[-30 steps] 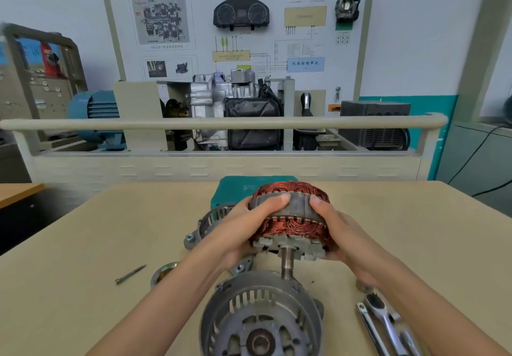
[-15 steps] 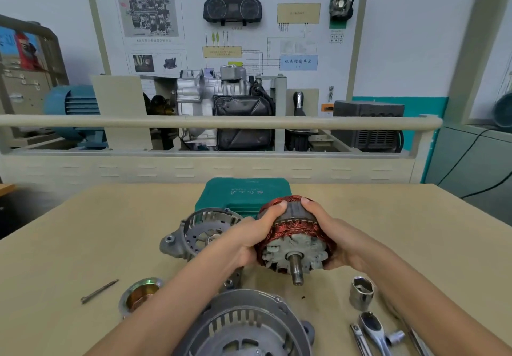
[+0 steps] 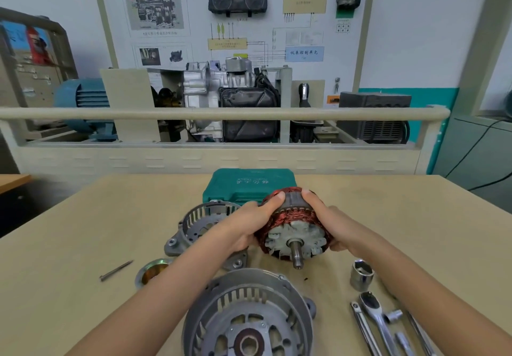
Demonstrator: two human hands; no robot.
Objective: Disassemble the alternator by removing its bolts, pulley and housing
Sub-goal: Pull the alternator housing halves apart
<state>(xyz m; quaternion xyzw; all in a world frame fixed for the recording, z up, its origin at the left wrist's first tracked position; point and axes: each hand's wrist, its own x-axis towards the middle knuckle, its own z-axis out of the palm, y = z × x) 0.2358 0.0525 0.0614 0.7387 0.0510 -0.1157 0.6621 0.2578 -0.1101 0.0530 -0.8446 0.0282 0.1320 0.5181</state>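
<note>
Stator (image 3: pixel 293 211) with rotor (image 3: pixel 295 238): copper windings, shaft tilted toward camera. Left hand (image 3: pixel 249 224), right hand (image 3: pixel 336 224) both grasp it above bench (image 3: pixel 83 231).

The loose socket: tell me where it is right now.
In the head view the loose socket stands on the table right of centre, just under the right hand, with the ratchet lying right behind it toward the camera.
</note>
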